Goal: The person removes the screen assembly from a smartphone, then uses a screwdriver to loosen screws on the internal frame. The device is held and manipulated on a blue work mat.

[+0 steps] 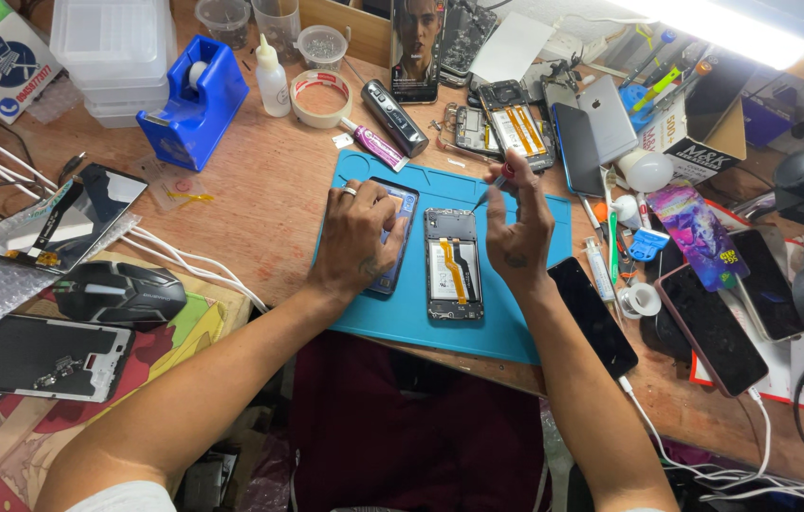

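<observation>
An opened phone (453, 265) with its battery and an orange flex cable showing lies face down in the middle of the blue work mat (516, 322). My right hand (518, 228) holds a small screwdriver (491, 192) whose tip points at the phone's top right corner. My left hand (356, 235), with a ring on one finger, rests flat on a blue phone back cover (398, 248) lying just left of the opened phone.
The wooden desk is crowded: several phones (710, 327) at right, a black phone (593, 316) beside the mat, opened phones (514, 128) behind, tape roll (320, 98), blue tape dispenser (195, 102), mouse (119, 292), loose screens (36, 357) at left, white cables (184, 258).
</observation>
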